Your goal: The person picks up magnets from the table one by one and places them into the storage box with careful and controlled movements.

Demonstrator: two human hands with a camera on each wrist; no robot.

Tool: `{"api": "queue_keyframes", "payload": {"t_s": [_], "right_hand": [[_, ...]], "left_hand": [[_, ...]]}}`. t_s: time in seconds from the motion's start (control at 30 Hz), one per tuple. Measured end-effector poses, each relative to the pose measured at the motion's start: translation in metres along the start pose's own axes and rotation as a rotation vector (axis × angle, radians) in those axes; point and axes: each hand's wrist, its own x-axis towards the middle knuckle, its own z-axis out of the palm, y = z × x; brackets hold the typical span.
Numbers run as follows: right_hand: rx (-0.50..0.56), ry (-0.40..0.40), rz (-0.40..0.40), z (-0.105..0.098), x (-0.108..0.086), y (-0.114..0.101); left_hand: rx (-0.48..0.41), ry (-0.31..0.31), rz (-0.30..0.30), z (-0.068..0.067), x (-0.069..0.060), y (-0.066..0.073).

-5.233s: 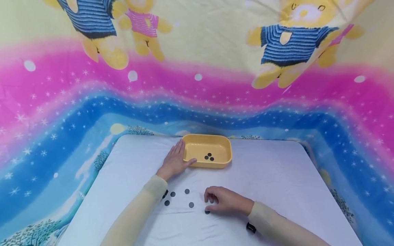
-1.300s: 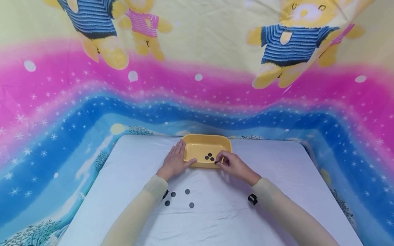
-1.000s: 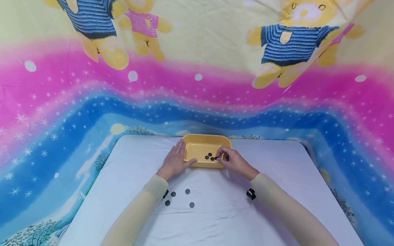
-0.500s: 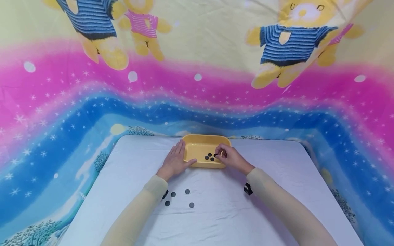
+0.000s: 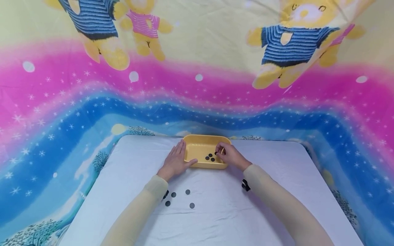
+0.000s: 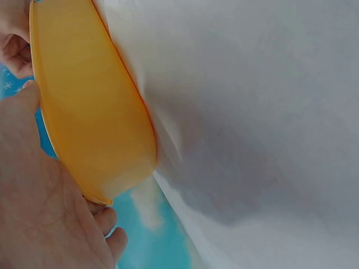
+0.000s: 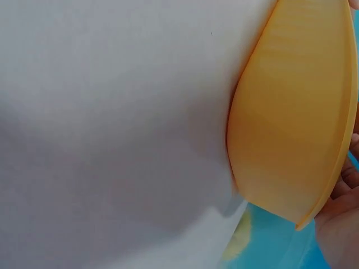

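Note:
A yellow rectangular tray (image 5: 206, 165) stands at the back of the white surface, and three small dark discs (image 5: 210, 155) lie on its floor. My left hand (image 5: 174, 162) rests against the tray's left end with fingers straight, its thumb on the front rim. Over the tray's right part, my right hand (image 5: 231, 155) pinches another dark disc (image 5: 216, 153) between thumb and fingertips. In the left wrist view the tray's outer wall (image 6: 95, 101) shows beside my left palm (image 6: 45, 207). The right wrist view shows that wall (image 7: 291, 112) too, but hides the pinched disc.
Several more dark discs (image 5: 187, 192) are spread on the white cloth (image 5: 234, 218) in front of the tray, near the left forearm. A patterned curtain (image 5: 197, 95) with bears hangs behind and at both sides. Each wrist carries a small black device (image 5: 245, 185).
My right hand has carried a disc from the cloth into the tray's right part, then shifted slightly farther back with it still pinched. The left hand has stayed at the tray.

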Motion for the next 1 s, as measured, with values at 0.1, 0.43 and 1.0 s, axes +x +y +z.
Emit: {"api": "queue_keyframes", "payload": {"t_s": [0.1, 0.43, 1.0], "right_hand": [[-0.023, -0.007, 0.022, 0.001, 0.004, 0.000], [-0.213, -0.067, 0.066, 0.007, 0.019, 0.000], [-0.381, -0.185, 0.083, 0.008, 0.030, -0.007]], "left_hand": [[0.001, 0.008, 0.001, -0.001, -0.001, 0.001], [0.005, 0.006, -0.009, 0.000, -0.001, 0.001], [0.019, 0.012, -0.001, 0.000, 0.000, 0.000]]}}
